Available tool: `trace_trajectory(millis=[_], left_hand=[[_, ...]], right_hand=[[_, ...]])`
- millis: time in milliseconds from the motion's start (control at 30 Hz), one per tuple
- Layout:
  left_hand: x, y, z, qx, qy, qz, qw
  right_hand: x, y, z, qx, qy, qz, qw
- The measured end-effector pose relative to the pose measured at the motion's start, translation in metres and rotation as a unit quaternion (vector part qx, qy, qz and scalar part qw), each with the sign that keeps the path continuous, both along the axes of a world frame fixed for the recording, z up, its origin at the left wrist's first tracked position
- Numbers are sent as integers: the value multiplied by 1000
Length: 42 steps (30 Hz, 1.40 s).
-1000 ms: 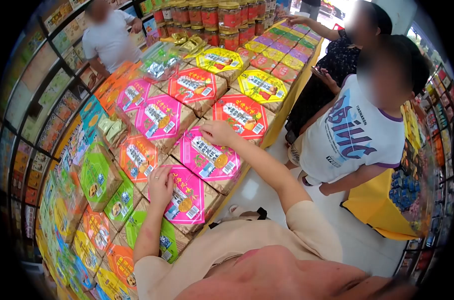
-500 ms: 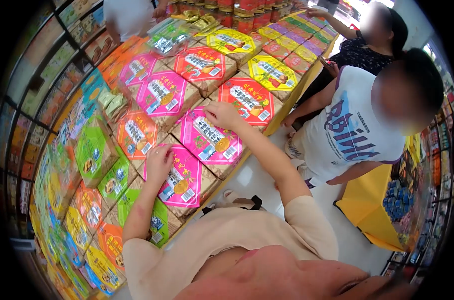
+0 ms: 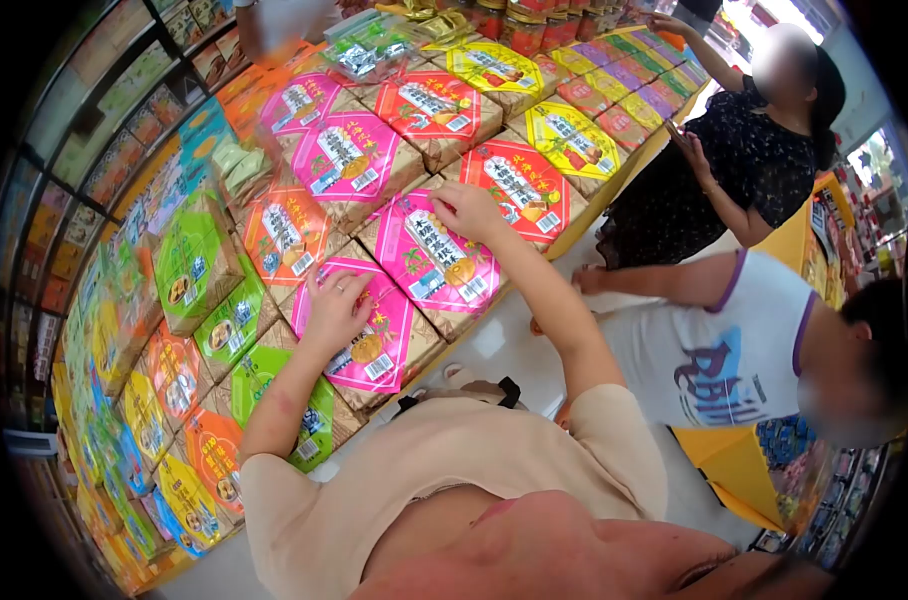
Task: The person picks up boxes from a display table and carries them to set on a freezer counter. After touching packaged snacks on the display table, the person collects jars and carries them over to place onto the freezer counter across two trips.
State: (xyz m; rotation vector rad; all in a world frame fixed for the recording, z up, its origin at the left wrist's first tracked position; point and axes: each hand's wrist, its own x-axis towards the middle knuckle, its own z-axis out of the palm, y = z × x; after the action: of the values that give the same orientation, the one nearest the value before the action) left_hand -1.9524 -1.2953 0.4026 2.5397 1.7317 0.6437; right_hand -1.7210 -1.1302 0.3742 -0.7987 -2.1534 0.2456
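My left hand [image 3: 336, 312] rests on a pink-labelled package [image 3: 379, 345] near the front edge of the display, its fingers apart and a ring on one of them. On the pink-labelled package [image 3: 439, 262] just beyond lies my right hand [image 3: 466, 212], with its fingers curled together at the upper part of the label; whether they pinch anything is too small to tell. A red-labelled package [image 3: 514, 192] is to the right of that hand. An orange-labelled package [image 3: 286, 238] and a green-labelled one [image 3: 284, 395] flank my left hand.
Jars [image 3: 524, 32] stand at the back, near clear bags of sweets [image 3: 366, 48]. A person in a dark dress [image 3: 719, 165] and one in a white shirt [image 3: 714, 345] stand right. Another person is partly visible at upper left [image 3: 284, 28]. Shelves [image 3: 74, 150] line the left.
My left hand's fingers have spread on the package. The person in the white shirt has bent down and toward the lower right. The view has shifted, moving the packages slightly within it.
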Motion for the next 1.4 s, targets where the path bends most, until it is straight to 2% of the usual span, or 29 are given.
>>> trace_trajectory(millis=[333, 467, 667, 733, 1033, 1133, 1400], left_hand=[[10, -2, 7, -50, -61, -85, 993], [11, -1, 0, -23, -52, -102, 993], [14, -4, -4, -37, -80, -78, 993], [15, -2, -8, -20, -110, -100, 989], [13, -5, -7, -4, -95, -139, 986], [10, -7, -10, 3, -114, -139, 984], [5, -7, -9, -33, -116, -93, 988]], right_hand=[[1, 1, -2, 2, -12, -17, 1000], [1, 0, -2, 11, -10, -27, 1000], [0, -2, -4, 13, -7, -27, 1000], [-1, -2, -3, 17, -4, -32, 999], [-3, -4, -3, 8, -30, -65, 997], [-6, -1, -9, 50, -56, -90, 993], [-8, -2, -5, 67, -54, -89, 992]])
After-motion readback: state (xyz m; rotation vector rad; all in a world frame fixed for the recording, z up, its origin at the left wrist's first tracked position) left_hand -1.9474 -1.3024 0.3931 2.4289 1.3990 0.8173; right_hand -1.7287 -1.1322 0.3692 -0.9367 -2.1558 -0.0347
